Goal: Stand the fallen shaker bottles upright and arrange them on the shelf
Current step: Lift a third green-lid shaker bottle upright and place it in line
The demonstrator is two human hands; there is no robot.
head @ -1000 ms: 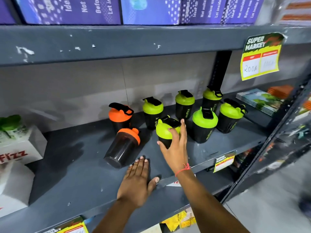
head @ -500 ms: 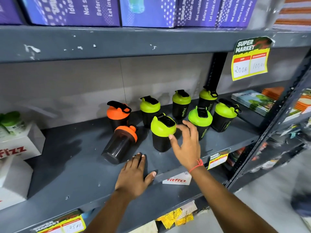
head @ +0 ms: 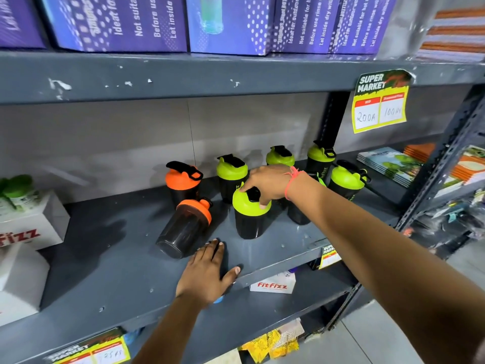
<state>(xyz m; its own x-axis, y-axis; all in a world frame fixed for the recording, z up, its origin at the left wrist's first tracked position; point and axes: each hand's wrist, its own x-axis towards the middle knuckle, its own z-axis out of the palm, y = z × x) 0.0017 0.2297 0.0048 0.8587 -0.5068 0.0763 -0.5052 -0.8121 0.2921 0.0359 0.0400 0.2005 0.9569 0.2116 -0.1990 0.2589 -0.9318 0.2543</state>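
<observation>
Shaker bottles occupy the grey metal shelf (head: 110, 269), its paint dusty and speckled with white flecks. One orange-lidded bottle (head: 183, 229) lies tipped on its side, lid toward the back wall, base toward the shelf's front edge. Just right of it a green-lidded bottle (head: 250, 214) stands upright. The right hand (head: 267, 183) rests on that bottle's lid, fingertips pinching the black cap. The left hand (head: 207, 274) lies flat on the shelf, fingers spread wide, holding nothing, just in front of the fallen bottle. Behind the fallen bottle an upright orange-lidded bottle (head: 183, 182) stands; to its right, several further green-lidded bottles stand upright toward the back. White cartons (head: 31, 222) sit at the shelf's left end. Purple boxes (head: 118, 22) line the tier above, whose chipped edge carries a yellow price tag (head: 380, 101). Right of the shelf, booklets (head: 388, 164) lie stacked.
</observation>
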